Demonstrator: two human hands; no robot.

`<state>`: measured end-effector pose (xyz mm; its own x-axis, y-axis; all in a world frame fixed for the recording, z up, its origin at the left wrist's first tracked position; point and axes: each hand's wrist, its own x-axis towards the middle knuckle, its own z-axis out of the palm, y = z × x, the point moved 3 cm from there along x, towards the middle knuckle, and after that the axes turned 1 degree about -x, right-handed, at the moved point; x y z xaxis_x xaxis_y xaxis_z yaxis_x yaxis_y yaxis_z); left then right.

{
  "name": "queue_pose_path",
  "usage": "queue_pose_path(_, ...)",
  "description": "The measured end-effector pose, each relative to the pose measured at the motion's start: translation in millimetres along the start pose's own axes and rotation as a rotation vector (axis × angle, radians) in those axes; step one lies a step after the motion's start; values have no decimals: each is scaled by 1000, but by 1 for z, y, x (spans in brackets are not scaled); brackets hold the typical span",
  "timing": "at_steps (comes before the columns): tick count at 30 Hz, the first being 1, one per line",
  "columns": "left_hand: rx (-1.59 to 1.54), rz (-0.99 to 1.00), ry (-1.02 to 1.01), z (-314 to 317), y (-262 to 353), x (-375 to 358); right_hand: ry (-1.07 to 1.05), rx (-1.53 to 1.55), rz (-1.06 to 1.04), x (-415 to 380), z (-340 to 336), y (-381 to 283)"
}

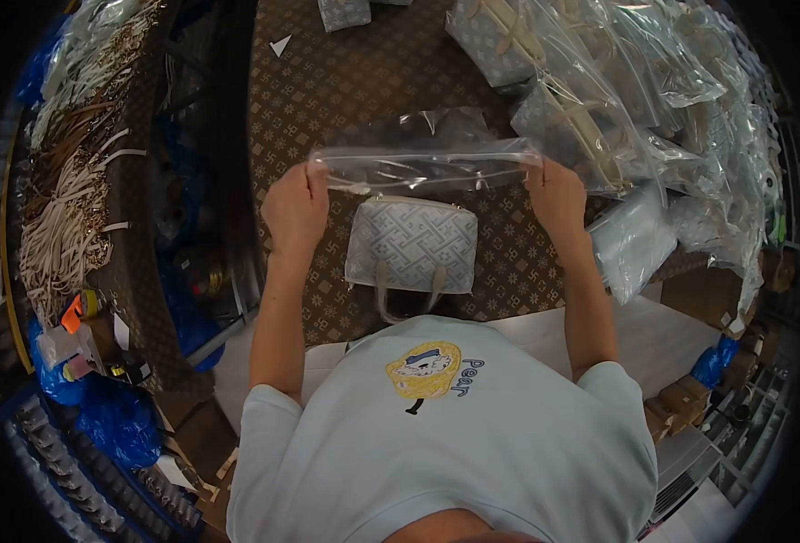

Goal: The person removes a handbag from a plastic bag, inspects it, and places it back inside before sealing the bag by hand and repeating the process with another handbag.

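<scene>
Stretched between my two hands is a clear plastic bag [427, 167], its edge pulled taut from side to side. My left hand [293, 208] pinches one corner, and my right hand [555, 195] pinches the opposite corner. Just below the plastic, on the brown patterned table covering [517, 262], lies a light grey patterned handbag [413, 244]. Its two handles point toward my body. Neither hand touches the handbag.
At the right, several patterned handbags in clear plastic [590, 100] are piled up. Flat plastic bags [635, 240] lie below them. Many beige straps [69, 190] hang over a rack on the left. A small white scrap [280, 45] rests at the far left of the table.
</scene>
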<state>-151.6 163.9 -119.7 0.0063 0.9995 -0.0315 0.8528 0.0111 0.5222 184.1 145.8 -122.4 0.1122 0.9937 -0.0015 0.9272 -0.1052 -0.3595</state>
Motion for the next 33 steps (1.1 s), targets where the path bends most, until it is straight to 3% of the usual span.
queue_pose_path(1, -499, 106, 233, -4, 5, -1, 69, 451, 29, -1, 1, 6)
queue_pose_path(2, -502, 107, 232, 4, 12, 0, 70, 449, 29, -3, 9, 8)
queue_pose_path(4, -1137, -238, 286, 35, 9, -1, -75, 1382, 339, -17, 47, 12)
queue_pose_path(5, -1294, -438, 157, 70, -20, 6, -124, 1470, 509, -24, 65, 12)
queue_pose_path(6, -1293, -435, 155, 93, -33, 10, -96, 1554, 632, -29, 84, 11)
queue_pose_path(7, -1447, -607, 137, 116, -46, 10, -68, 1636, 759, -35, 107, 14)
queue_pose_path(8, -1593, -785, 117, 134, -56, 8, -33, 1863, 695, -41, 137, 23)
queue_pose_path(11, -1594, -739, 54, 157, -74, 1, 70, 1889, 854, -55, 180, 29)
queue_pose_path(14, -1482, -650, -89, 153, -77, -15, 54, 1801, 725, -65, 172, 17)
queue_pose_path(17, -1491, -612, -113, 151, -73, -35, 35, 1573, 797, -76, 160, 6)
queue_pose_path(21, -1313, -798, -161, 140, -70, -60, -61, 1460, 854, -94, 157, 10)
queue_pose_path(23, -1014, -458, -49, 128, -62, -67, -17, 1155, 654, -98, 138, 4)
queue_pose_path(24, -1017, -459, -43, 125, -61, -72, -20, 1154, 648, -101, 136, 2)
queue_pose_path(26, -364, -157, 55, 110, -56, -84, 173, 910, 376, -108, 123, -3)
queue_pose_path(30, -194, -19, 148, 111, -54, -107, 208, 736, 189, -133, 131, 0)
queue_pose_path(33, -456, 53, 331, 110, -48, -111, 168, 788, 242, -137, 131, 2)
